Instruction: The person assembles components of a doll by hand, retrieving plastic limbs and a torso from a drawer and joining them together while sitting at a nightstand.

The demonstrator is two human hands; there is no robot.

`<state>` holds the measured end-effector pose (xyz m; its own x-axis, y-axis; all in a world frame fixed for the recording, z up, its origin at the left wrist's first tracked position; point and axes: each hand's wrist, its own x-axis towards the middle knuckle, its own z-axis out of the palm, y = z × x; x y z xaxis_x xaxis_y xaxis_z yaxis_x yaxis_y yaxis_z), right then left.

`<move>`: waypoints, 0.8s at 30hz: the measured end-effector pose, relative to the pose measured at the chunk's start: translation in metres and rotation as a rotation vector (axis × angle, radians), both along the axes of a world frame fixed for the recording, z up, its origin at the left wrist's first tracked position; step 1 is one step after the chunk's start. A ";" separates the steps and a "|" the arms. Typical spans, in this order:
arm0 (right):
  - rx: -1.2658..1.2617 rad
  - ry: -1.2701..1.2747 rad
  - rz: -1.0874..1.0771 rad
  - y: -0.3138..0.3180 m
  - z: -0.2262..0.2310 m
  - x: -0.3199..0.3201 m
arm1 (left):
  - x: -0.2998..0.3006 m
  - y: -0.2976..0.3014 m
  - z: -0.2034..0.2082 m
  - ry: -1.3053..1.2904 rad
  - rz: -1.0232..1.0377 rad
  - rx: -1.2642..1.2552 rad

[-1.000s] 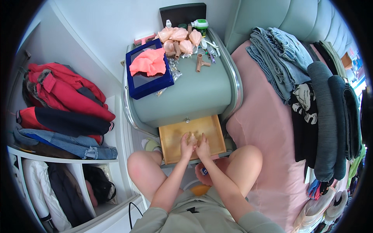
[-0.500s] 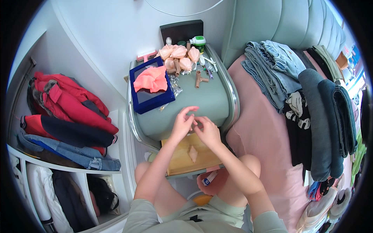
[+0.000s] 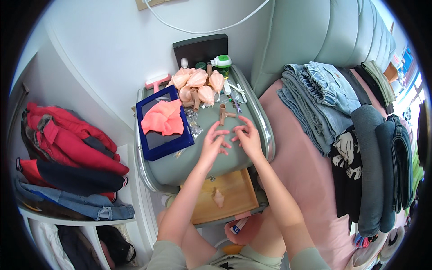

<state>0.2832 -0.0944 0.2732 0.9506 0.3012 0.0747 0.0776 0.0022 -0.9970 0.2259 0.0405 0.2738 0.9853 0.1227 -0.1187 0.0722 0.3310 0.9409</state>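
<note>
Above the front part of a grey-green nightstand (image 3: 175, 164), my left hand (image 3: 214, 143) and my right hand (image 3: 248, 138) are held apart, fingers spread, nothing in either. Just beyond the fingertips lies a brown T-shaped tube piece (image 3: 222, 115), not visibly touched. Farther back sits a pile of peach, ridged, bulb-shaped pieces (image 3: 196, 78), with brown tube pieces (image 3: 195, 100) among them. Below my hands, the pulled-out wooden drawer (image 3: 243, 191) holds one small peach pointed piece (image 3: 218, 198). Left of my hands, a coral cloth (image 3: 163, 118) lies on a blue-rimmed tray (image 3: 155, 154).
A pink-handled brush (image 3: 158, 83), a black box (image 3: 202, 48) and a green bottle (image 3: 222, 63) stand at the back. Small clear packets (image 3: 194, 128) lie beside the tray. To the right, folded jeans (image 3: 306, 105) rest on a pink bed (image 3: 292, 180); clothes shelves (image 3: 112, 222) stand left.
Both hands have moved forward from above the drawer toward the T-shaped piece. They were close together and are now farther apart. The view has shifted, so the surroundings sit lower.
</note>
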 end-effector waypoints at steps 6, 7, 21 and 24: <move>-0.001 0.144 0.075 -0.003 0.001 0.015 | 0.008 -0.005 0.000 0.017 -0.037 -0.009; -0.007 0.132 0.078 -0.003 0.002 0.015 | 0.009 -0.006 0.000 0.021 -0.027 -0.009; 0.022 0.120 0.095 -0.002 -0.002 0.011 | -0.009 -0.007 0.008 0.087 -0.092 -0.144; 0.096 0.112 0.085 -0.001 -0.002 0.005 | -0.019 -0.012 0.014 0.097 -0.078 -0.127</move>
<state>0.2880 -0.0951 0.2716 0.9260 0.3775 0.0018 -0.0385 0.0993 -0.9943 0.2067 0.0284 0.2883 0.9744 0.0242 -0.2234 0.1906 0.4371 0.8790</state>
